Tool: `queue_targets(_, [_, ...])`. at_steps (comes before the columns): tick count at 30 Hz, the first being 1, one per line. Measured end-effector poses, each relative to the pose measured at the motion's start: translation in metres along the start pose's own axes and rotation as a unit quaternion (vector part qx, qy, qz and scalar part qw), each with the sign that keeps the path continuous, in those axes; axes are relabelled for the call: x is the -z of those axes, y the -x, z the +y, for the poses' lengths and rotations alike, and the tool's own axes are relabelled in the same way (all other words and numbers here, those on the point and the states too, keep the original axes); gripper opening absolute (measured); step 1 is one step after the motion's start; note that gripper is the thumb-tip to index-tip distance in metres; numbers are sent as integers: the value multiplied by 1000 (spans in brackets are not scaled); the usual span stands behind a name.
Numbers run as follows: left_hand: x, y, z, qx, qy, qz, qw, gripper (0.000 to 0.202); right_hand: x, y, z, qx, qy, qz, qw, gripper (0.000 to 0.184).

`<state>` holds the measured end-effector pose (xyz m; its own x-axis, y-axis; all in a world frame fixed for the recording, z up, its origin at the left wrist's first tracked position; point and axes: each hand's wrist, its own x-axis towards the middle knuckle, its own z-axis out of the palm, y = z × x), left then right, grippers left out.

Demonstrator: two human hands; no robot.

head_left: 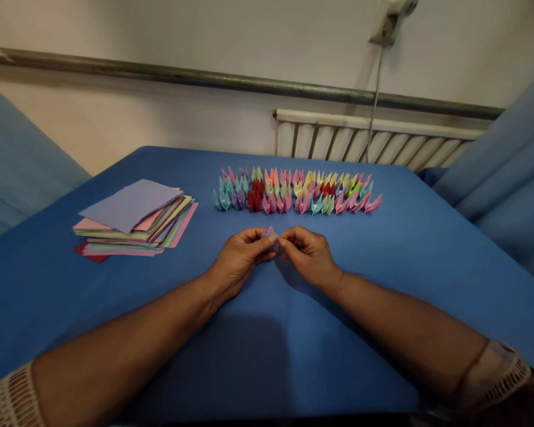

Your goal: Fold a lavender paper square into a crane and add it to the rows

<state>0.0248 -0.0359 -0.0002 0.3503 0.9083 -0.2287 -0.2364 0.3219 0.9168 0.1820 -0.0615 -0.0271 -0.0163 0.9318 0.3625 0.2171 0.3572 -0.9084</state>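
Observation:
A small folded piece of lilac paper [270, 232] is held above the blue table at the middle of the view, largely covered by fingers. My left hand [244, 254] pinches it from the left, thumb on top. From the right, my right hand [309, 252] has thumb and fingertip closed at the paper's edge, the two hands nearly touching. Just beyond them stand rows of folded paper cranes [285, 203] in pink, red, green, yellow, purple and light blue. Left of my hands lies an uneven stack of coloured paper sheets [136, 207], a lilac sheet on top.
A blue cloth [360, 350] covers the table. Behind it are a wall with a metal pipe [204, 77], a white radiator [338, 121] and a socket with a plug [387, 24] and hanging cable. Blue curtains [511, 160] flank both sides.

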Motion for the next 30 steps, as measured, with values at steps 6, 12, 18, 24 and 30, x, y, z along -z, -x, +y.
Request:
queue_targets(6, [2, -1, 0, 2, -5, -14, 1000, 22, 0, -1, 2, -41, -69, -19, 997, 20])
queue_targets(12, [2, -1, -1, 1, -12, -5, 1000, 22, 0, -2, 0, -47, -85, -14, 995, 23])
queue_targets(18, [1, -1, -1, 2, -34, -2, 999, 22, -2, -5, 1, -58, -101, -3, 993, 23])
queue_targets(24, [1, -2, -2, 1, -43, 1, 999, 24, 1, -7, 1, -79, -134, 0, 988, 28])
queue_targets(30, [3, -2, -4, -11, -54, 4, 998, 27, 0, -7, 1, -81, -132, -1, 988, 33])
